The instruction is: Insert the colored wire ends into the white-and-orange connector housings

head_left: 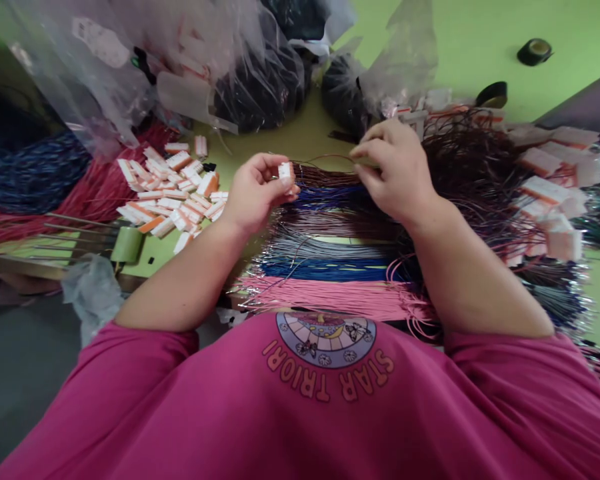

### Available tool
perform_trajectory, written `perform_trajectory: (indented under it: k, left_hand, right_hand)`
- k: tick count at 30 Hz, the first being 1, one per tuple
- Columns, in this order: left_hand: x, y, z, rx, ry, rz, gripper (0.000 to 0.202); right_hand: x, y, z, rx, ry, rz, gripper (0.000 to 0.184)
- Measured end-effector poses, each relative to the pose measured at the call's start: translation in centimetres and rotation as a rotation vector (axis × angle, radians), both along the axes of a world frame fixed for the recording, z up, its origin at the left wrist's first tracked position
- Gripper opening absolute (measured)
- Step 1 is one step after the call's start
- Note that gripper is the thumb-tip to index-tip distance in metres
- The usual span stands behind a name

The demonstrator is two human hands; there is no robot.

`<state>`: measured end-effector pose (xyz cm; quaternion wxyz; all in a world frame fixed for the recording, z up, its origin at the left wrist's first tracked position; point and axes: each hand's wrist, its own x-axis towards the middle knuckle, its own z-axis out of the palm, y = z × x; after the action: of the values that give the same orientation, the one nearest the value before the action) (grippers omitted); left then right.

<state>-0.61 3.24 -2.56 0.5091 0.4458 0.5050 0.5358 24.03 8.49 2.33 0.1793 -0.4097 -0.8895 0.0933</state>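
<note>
My left hand [254,193] pinches a small white and orange connector housing [285,172] between thumb and fingers. A thin brown wire [330,157] arcs from near the housing over to my right hand [397,172], whose thumb and fingertips are closed on it. Whether the wire's far end sits inside the housing is too small to tell. Below both hands lie rows of cut wires: dark brown ones, blue wires [330,198], grey wires [325,249] and pink wires [320,293]. Left of my left hand is a loose pile of similar connector housings [175,190].
Clear plastic bags [260,80] with dark contents stand at the back. Black tape rolls [534,51] lie at the far right. Wired connectors [555,193] heap up on the right. Red wires [105,173] and a green cylinder [128,244] are on the left.
</note>
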Motion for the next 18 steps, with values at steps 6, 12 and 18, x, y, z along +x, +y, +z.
perform_trajectory:
  k: [6,12,18]
  left_hand:
    - [-0.3,0.3,-0.4,0.012,-0.009,0.014,0.035]
    - [-1.1,0.5,-0.3,0.028,0.042,0.017,0.035]
    - [-1.4,0.4,-0.1,0.046,0.062,0.006,0.035]
  right_hand:
    - [-1.2,-0.2,-2.5,-0.041,-0.405,0.078,0.031]
    - [0.0,0.2,-1.3,-0.157,-0.259,0.088,0.025]
    - [1.2,-0.7,1.6,-0.359,-0.164,0.38,0.022]
